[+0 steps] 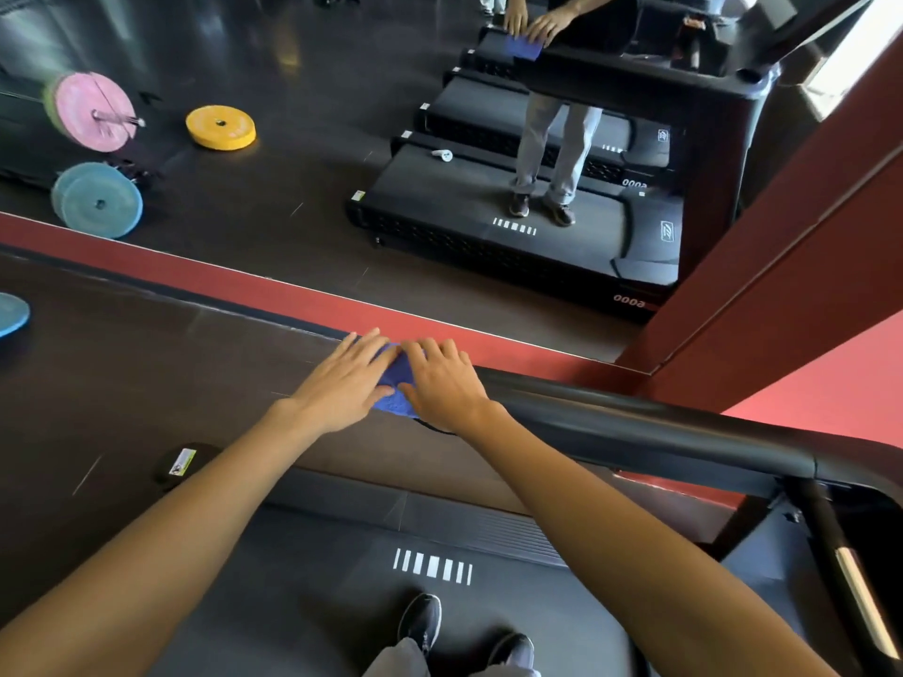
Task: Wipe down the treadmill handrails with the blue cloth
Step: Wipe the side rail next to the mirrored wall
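A blue cloth (pixel 398 381) lies over the end of the black treadmill handrail (pixel 635 422), which runs from the centre of the view to the right. My left hand (pixel 342 383) rests flat on the cloth's left side with fingers straight. My right hand (pixel 442 383) presses on its right side, fingers spread over the cloth and the rail's end. Most of the cloth is hidden under the two hands.
I stand on the treadmill belt (pixel 342 579). A wall mirror (pixel 342 188) ahead, above a red ledge (pixel 293 295), reflects me, the treadmills and weight plates. A blue weight plate (pixel 12 312) lies on the floor at left. A red wall (pixel 830 373) is at right.
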The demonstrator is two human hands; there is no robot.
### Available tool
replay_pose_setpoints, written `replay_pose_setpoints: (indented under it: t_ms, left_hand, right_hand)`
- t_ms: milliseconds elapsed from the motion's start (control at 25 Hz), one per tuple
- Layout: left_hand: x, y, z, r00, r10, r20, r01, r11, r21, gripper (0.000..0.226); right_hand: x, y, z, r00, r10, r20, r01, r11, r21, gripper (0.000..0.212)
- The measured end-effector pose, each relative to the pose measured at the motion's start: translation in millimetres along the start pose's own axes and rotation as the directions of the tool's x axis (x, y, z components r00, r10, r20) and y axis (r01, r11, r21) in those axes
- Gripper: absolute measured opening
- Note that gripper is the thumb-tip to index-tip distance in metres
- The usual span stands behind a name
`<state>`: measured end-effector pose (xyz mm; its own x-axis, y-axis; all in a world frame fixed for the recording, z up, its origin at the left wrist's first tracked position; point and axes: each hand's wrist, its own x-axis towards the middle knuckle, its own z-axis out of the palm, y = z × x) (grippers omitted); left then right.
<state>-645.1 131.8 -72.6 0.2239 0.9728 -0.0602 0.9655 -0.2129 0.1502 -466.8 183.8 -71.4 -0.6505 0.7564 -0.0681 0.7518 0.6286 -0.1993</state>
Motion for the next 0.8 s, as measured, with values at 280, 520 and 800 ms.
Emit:
replay_pose_setpoints:
  t_ms: [280, 520, 800]
  left_hand:
    - [23, 36, 30, 0.993, 0.118, -0.007, -0.114, 0.967, 0.229, 0.068]
    - [63, 147, 52, 0.980, 0.195, 0.025, -0.193, 0.929, 0.317, 0.082]
    - [120, 299, 62, 0.949, 0.313, 0.044, -0.310, 0.897, 0.315, 0.076]
  right_hand:
    - [-28, 18, 23, 0.995, 0.080, -0.060, -0.084, 0.994, -0.075, 0.059]
    - [-96, 90, 17, 0.943, 0.277, -0.185, -0.282, 0.959, 0.002, 0.052]
    - [-188, 210, 9, 0.823, 0.481, -0.301, -0.469, 0.875, 0.117, 0.046]
